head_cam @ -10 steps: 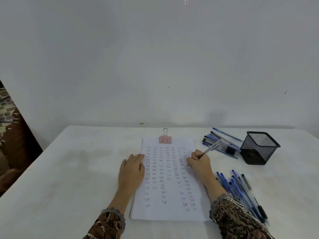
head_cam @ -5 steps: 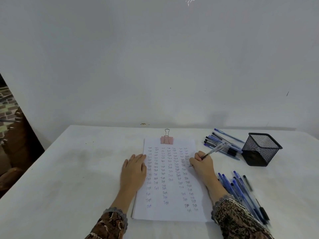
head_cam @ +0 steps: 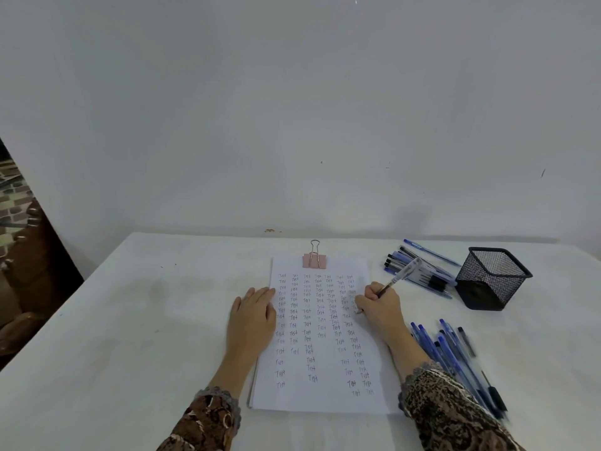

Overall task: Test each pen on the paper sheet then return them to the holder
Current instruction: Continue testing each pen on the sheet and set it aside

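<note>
Pen (head_cam: 401, 275) under test: clear barrel, held in the right hand (head_cam: 379, 305), whose fingers (head_cam: 369, 292) are curled round the lower barrel in a writing grip. The tip is set on the paper sheet (head_cam: 320, 353) near its right edge, among the upper written rows; the barrel is tilted up and away to the right.

The sheet is filled with columns of the short word "Test". It lies on a thin stack clamped at the far edge by a pink binder clip (head_cam: 314, 259). The left hand (head_cam: 252, 315) is laid flat across the sheet's left edge, fingers straight, grasping nothing.

Judged step: a test word is being written with this pen. Light, even pressure is advised. The mark is best placed in a blank gap, so that it can be read apart from neighbouring words. The flat left hand is best pressed down firmly, so that the sheet is not dragged by the stroke.

Holder (head_cam: 491, 278): black mesh cup, upright, well to the right of the sheet; no pens are seen in it. One bundle of pens (head_cam: 432, 278) lies just beside it on the left, another (head_cam: 455, 356) beside the right forearm, both on the white worktop (head_cam: 146, 320). Which bundle is already tested cannot be told.
</note>
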